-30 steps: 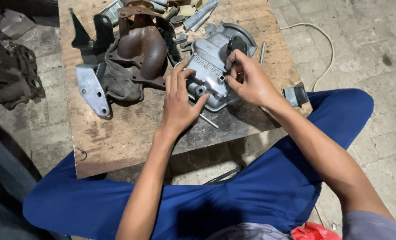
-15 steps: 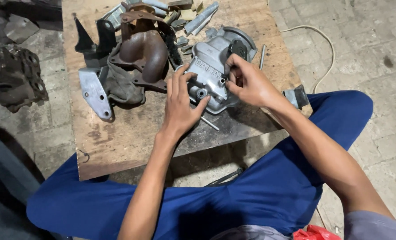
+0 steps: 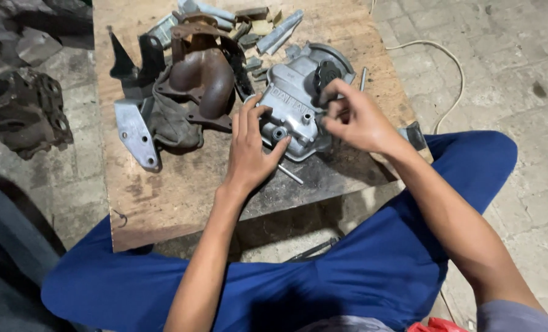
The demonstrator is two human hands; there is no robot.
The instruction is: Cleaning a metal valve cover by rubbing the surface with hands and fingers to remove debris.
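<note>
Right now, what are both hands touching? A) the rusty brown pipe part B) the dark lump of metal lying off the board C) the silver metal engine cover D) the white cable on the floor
C: the left hand rests flat against the silver metal engine cover on the wooden board, and the right hand pinches at its far side by the black cap.
</note>
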